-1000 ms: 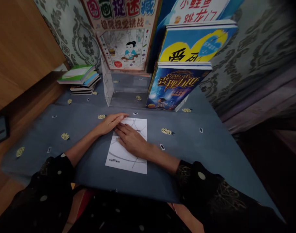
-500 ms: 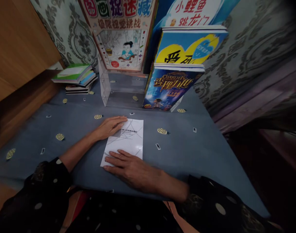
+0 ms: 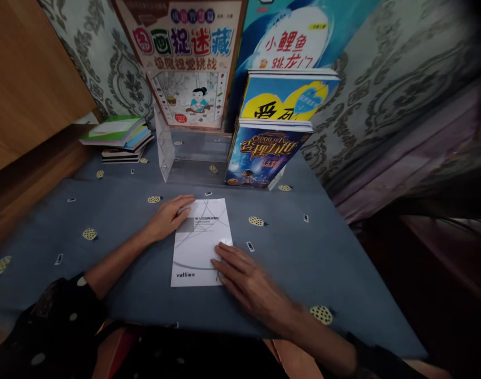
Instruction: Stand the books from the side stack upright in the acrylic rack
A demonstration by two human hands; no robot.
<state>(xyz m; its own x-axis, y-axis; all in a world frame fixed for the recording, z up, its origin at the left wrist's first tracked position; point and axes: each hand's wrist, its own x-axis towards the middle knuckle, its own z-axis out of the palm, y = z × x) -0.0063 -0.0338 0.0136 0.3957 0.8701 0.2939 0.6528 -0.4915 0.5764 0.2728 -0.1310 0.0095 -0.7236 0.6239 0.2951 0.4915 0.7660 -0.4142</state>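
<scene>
A white printed booklet point(image 3: 199, 247) lies flat on the blue-grey tablecloth point(image 3: 311, 252) in front of me. My left hand point(image 3: 170, 216) rests on its upper left corner, fingers stretched flat. My right hand point(image 3: 246, 279) lies at its lower right edge, fingers spread flat with the tips on the paper. Neither hand grips anything.
A clear acrylic stand point(image 3: 167, 150) at the back holds upright picture books point(image 3: 264, 152). Larger books point(image 3: 185, 63) lean on the patterned wall behind. A stack of thin books point(image 3: 116, 138) lies at the back left. A wooden panel point(image 3: 23, 79) stands on the left.
My right hand slid from the middle of the booklet down to its bottom left, then across to its lower right edge. The left hand stayed on the top left corner.
</scene>
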